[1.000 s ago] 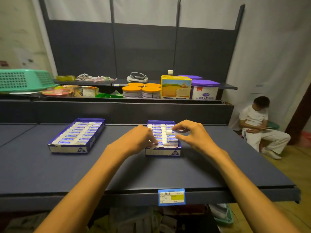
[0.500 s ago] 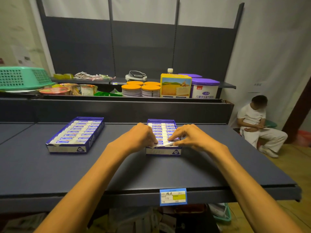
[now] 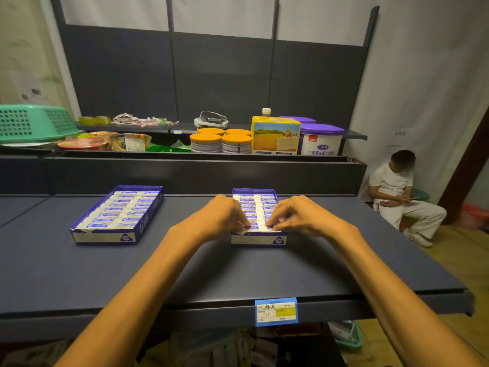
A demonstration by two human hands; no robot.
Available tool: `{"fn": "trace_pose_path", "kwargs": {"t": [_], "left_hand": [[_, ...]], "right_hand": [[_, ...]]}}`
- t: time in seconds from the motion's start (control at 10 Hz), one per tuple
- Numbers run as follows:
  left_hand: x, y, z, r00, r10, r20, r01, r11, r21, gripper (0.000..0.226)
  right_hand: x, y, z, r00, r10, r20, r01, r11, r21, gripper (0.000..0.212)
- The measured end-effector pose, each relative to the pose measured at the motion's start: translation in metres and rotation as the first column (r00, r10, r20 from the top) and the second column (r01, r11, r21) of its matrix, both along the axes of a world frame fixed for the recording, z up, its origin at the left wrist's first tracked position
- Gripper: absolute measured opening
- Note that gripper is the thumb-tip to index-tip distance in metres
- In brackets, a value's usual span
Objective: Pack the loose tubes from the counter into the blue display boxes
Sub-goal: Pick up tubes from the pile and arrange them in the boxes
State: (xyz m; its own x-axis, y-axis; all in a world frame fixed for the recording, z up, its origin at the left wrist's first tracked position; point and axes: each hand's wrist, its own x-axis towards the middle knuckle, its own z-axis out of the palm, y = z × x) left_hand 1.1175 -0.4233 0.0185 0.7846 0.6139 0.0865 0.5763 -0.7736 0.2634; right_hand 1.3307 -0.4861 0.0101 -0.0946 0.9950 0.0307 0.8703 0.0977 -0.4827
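Note:
Two blue display boxes sit on the dark counter (image 3: 79, 274). The left box (image 3: 105, 237) is filled with rows of white-and-blue tubes (image 3: 119, 210). The right box (image 3: 258, 240) also holds rows of tubes (image 3: 255, 205). My left hand (image 3: 225, 217) and my right hand (image 3: 299, 215) rest over the near end of the right box. Fingertips of both hands press on the white tube (image 3: 258, 228) lying in the front row. My fingers hide that tube's ends. No loose tube shows on the counter.
Behind the counter a raised shelf carries orange-lidded cans (image 3: 221, 143), a yellow carton (image 3: 275, 136), a purple-lidded tub (image 3: 321, 140), food packs and a green basket (image 3: 34, 123). A person in white (image 3: 399, 197) sits at the right. A blue price tag (image 3: 276, 311) hangs on the counter's front edge.
My right hand brought a tube from the box's middle down to its near end. Both hands now press it into the front row. The left box has not moved.

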Motion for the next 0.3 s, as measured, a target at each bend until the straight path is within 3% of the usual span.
{"fn": "trace_pose_path", "kwargs": {"t": [0.2, 0.3], "left_hand": [[-0.0032, -0.0046, 0.0026, 1.000, -0.008, 0.001, 0.008, 1.000, 0.023, 0.034], [-0.0064, -0.0019, -0.0032, 0.996, 0.022, 0.088, -0.021, 1.000, -0.008, 0.032]], "right_hand": [[-0.0003, -0.0021, -0.0004, 1.000, -0.006, -0.029, 0.006, 1.000, -0.005, 0.030], [-0.0004, -0.0044, -0.0030, 0.998, -0.035, -0.044, 0.037, 0.998, 0.050, 0.032]]}}
